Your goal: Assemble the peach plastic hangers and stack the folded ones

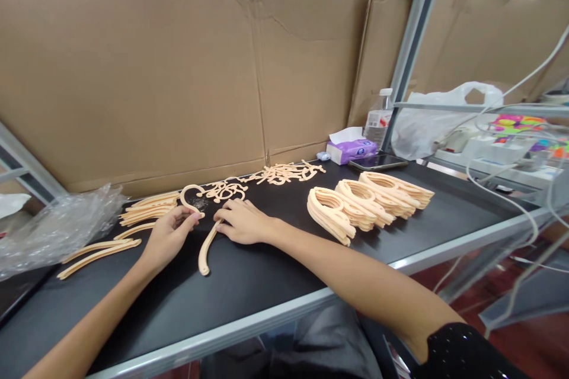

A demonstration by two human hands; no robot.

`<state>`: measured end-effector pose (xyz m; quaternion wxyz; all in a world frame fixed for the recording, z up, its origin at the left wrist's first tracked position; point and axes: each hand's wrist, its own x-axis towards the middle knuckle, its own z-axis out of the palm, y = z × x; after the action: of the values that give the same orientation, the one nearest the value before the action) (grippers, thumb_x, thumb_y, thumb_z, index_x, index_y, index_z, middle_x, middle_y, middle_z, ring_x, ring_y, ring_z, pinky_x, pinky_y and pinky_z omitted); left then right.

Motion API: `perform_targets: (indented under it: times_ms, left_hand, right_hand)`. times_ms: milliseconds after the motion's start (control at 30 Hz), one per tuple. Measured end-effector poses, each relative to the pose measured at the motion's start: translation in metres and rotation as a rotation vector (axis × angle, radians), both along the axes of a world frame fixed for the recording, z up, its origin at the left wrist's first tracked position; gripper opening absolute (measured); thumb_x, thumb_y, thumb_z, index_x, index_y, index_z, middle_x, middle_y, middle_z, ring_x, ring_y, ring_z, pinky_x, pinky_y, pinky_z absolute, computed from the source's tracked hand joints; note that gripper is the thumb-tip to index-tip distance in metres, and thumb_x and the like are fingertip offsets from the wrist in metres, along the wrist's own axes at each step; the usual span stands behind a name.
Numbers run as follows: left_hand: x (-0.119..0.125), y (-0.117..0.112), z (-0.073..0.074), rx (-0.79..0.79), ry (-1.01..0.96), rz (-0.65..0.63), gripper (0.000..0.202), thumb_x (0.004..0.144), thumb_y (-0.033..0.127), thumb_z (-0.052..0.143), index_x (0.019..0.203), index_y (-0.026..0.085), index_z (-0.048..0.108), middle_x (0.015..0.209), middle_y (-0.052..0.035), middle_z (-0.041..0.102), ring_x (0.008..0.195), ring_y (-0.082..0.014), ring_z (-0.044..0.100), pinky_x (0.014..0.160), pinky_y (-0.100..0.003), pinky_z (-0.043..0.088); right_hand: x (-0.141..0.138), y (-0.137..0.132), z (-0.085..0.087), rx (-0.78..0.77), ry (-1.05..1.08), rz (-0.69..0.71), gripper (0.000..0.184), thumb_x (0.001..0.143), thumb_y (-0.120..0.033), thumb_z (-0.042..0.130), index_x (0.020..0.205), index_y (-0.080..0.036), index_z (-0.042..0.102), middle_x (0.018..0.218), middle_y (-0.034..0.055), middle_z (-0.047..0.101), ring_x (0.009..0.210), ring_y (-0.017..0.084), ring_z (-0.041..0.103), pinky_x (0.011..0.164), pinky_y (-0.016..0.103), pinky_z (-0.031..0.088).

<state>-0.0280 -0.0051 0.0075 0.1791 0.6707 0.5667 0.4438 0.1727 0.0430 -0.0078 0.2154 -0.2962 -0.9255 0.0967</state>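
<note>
My left hand [169,234] is closed, pinching the lower end of a beige plastic hanger hook [182,197] between thumb and fingers; the round part curves up above the table. Close by on the right, my right hand [244,222] has its thumb and fingers around the upper end of a curved beige hanger arm [203,256]. That arm points toward the front edge, and its gripped end is partly hidden. Several loose hanger arms [100,253] lie left of my left hand. Beyond my hands, a heap of small hooks [224,189] lies on the black tabletop [267,284].
Several stacks of folded hangers [331,216] stand to the right. Behind them are a purple tissue pack [353,151], a phone [377,162] and a plastic bottle [379,118]. More beige pieces [288,173] lie by the cardboard wall [178,89]. Clear plastic wrap [66,222] sits far left.
</note>
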Motion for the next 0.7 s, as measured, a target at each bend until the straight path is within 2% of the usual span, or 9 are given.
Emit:
perform_targets:
  times_ms: [167,300,367,467,567,700]
  left_hand:
    - [-0.003,0.001,-0.001,0.003,0.007,0.012,0.049,0.071,0.067,0.068,0.079,0.019,0.067,0.075,-0.0048,0.069,0.07,-0.0215,0.064,0.069,-0.034,0.054]
    - [-0.004,0.001,-0.001,0.028,0.04,0.05,0.051,0.071,0.069,0.065,0.079,0.019,0.067,0.079,-0.0062,0.071,0.076,-0.0236,0.066,0.074,-0.036,0.054]
    - [-0.005,0.002,0.0,0.032,0.059,0.081,0.05,0.073,0.068,0.063,0.081,0.018,0.066,0.081,-0.0063,0.072,0.079,-0.0244,0.066,0.076,-0.036,0.054]
    - [-0.006,0.002,-0.002,0.02,0.053,0.089,0.05,0.075,0.067,0.061,0.083,0.018,0.064,0.08,-0.0061,0.071,0.078,-0.0237,0.066,0.075,-0.036,0.053]
    - [-0.006,0.001,-0.005,-0.001,0.028,0.043,0.048,0.079,0.065,0.058,0.085,0.018,0.061,0.074,-0.0041,0.067,0.067,-0.0204,0.064,0.065,-0.032,0.052]
    - [-0.004,-0.002,-0.008,-0.041,0.081,-0.009,0.046,0.084,0.063,0.054,0.091,0.018,0.06,0.064,0.0007,0.061,0.051,-0.0162,0.056,0.055,-0.029,0.046]
  right_hand:
    - [0.003,0.001,0.006,0.033,-0.025,-0.059,0.019,0.097,-0.035,0.054,0.094,-0.019,0.063,0.105,0.0094,0.064,0.102,0.024,0.06,0.091,0.042,0.044]
    - [0.003,0.005,0.008,0.018,0.079,-0.131,0.021,0.098,-0.033,0.051,0.088,-0.018,0.062,0.098,0.0093,0.068,0.094,0.022,0.062,0.084,0.035,0.045]
    - [0.002,0.007,0.008,-0.077,0.201,-0.152,0.021,0.096,-0.034,0.053,0.087,-0.018,0.063,0.09,0.0067,0.07,0.085,0.02,0.063,0.076,0.03,0.044]
    - [0.0,0.01,0.009,-0.274,0.401,-0.121,0.03,0.094,-0.039,0.055,0.075,-0.018,0.064,0.07,0.0016,0.067,0.07,0.014,0.062,0.067,0.024,0.042]
    - [-0.002,0.01,0.01,-0.448,0.543,-0.101,0.037,0.093,-0.041,0.058,0.066,-0.016,0.063,0.056,-0.0014,0.061,0.057,0.011,0.06,0.062,0.022,0.043]
    - [-0.005,0.009,0.011,-0.581,0.666,-0.141,0.038,0.091,-0.041,0.062,0.063,-0.016,0.062,0.051,-0.0028,0.059,0.048,0.009,0.06,0.06,0.021,0.047]
